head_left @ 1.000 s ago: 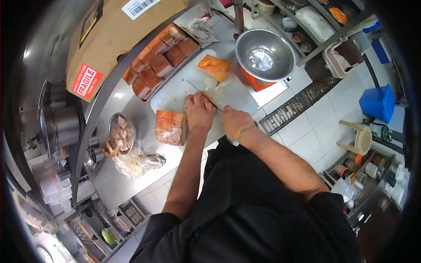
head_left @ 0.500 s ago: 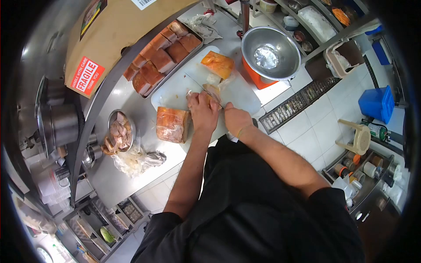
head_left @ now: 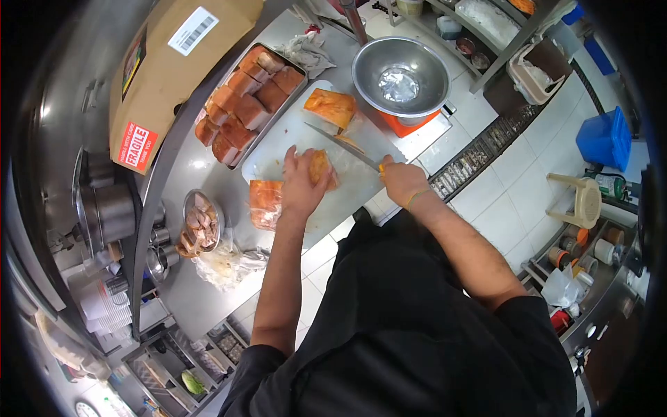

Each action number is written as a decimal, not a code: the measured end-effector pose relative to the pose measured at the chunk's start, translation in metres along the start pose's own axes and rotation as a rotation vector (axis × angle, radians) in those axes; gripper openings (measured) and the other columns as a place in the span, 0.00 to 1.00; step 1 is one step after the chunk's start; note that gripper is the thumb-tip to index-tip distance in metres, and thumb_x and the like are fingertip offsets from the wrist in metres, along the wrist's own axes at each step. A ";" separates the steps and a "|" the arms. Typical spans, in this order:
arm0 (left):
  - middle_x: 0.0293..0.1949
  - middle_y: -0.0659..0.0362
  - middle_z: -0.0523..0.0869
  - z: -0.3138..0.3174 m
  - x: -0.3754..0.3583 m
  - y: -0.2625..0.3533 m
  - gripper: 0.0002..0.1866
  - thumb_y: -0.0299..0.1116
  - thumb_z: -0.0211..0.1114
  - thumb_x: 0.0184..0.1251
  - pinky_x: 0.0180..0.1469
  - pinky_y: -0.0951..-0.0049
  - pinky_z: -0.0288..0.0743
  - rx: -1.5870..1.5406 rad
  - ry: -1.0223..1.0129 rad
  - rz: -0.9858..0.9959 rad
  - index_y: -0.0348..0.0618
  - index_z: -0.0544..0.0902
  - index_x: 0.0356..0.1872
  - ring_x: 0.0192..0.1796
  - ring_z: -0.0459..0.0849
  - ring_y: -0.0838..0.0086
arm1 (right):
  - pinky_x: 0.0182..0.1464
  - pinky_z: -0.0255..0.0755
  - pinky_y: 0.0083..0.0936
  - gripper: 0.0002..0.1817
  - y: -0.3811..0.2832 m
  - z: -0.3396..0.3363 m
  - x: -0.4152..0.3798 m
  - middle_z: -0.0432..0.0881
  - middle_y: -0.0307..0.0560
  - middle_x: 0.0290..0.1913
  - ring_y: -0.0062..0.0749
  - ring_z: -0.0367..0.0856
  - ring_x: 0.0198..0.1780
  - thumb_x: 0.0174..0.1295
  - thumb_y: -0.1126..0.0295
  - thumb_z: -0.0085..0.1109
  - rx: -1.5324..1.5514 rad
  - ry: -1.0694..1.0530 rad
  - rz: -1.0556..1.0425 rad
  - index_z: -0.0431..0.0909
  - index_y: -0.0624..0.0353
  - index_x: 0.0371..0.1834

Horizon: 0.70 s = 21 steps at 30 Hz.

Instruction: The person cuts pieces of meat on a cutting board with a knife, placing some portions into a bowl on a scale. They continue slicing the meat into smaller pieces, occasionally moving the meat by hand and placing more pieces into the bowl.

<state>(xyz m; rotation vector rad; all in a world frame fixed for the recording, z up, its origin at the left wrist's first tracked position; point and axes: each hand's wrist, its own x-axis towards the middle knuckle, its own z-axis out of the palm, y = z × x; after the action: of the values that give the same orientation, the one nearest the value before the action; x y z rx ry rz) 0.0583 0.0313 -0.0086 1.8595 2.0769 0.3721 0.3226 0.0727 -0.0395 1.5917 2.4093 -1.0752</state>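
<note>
My left hand (head_left: 302,182) is closed around a piece of browned meat (head_left: 322,167) on the white cutting board (head_left: 375,135). In my right hand (head_left: 403,184) is a knife (head_left: 345,146) with a yellowish handle, its blade slanting over the board, apart from the held piece. A thin slice lies along the blade, partly covered by it. Beyond the blade rests an orange-brown slab of meat (head_left: 330,105). Left of my left hand sits a larger block of meat (head_left: 265,203), which looks wrapped in clear plastic.
A metal tray (head_left: 240,163) of meat blocks stands behind the board. To the right, a steel bowl (head_left: 431,73) sits on an orange base (head_left: 417,125). A smaller bowl of meat scraps (head_left: 201,219) and crumpled plastic (head_left: 229,264) lie left. A cardboard box (head_left: 174,76) overhangs the back.
The knife has come away from the held meat, moving right and outward. My left hand has shifted left with its piece, nearer the wrapped block. The camera view has also turned slightly.
</note>
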 end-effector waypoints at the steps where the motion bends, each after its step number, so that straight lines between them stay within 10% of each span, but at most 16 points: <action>1: 0.77 0.34 0.64 -0.009 0.002 0.017 0.42 0.51 0.76 0.68 0.76 0.48 0.71 -0.013 -0.041 -0.142 0.37 0.70 0.75 0.77 0.70 0.38 | 0.51 0.84 0.50 0.13 0.001 -0.002 -0.001 0.91 0.64 0.44 0.59 0.92 0.47 0.73 0.68 0.53 0.007 0.004 0.006 0.75 0.65 0.53; 8: 0.69 0.32 0.75 0.008 0.025 0.032 0.56 0.51 0.80 0.58 0.71 0.54 0.77 0.099 -0.185 -0.452 0.31 0.59 0.79 0.70 0.79 0.42 | 0.50 0.84 0.51 0.14 0.003 -0.017 -0.004 0.91 0.64 0.43 0.58 0.92 0.47 0.73 0.68 0.54 0.039 -0.011 -0.042 0.76 0.66 0.54; 14: 0.60 0.42 0.84 0.013 -0.008 -0.002 0.45 0.41 0.73 0.72 0.63 0.64 0.82 -1.121 -0.172 -0.596 0.31 0.59 0.80 0.62 0.85 0.59 | 0.48 0.83 0.52 0.16 -0.008 -0.049 -0.035 0.90 0.62 0.40 0.58 0.91 0.45 0.74 0.64 0.59 0.076 0.007 -0.043 0.76 0.66 0.54; 21: 0.60 0.42 0.82 0.045 -0.047 -0.012 0.39 0.42 0.67 0.79 0.56 0.62 0.86 -0.810 -0.058 -0.574 0.34 0.61 0.81 0.56 0.87 0.59 | 0.46 0.83 0.51 0.15 -0.019 -0.046 -0.064 0.90 0.61 0.37 0.59 0.91 0.42 0.75 0.63 0.59 0.030 -0.049 -0.072 0.75 0.64 0.53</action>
<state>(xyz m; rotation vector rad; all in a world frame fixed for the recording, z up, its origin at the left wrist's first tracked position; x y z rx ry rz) 0.0705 -0.0177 -0.0507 0.7714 1.8872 0.8259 0.3507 0.0442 0.0309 1.4795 2.4479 -1.1529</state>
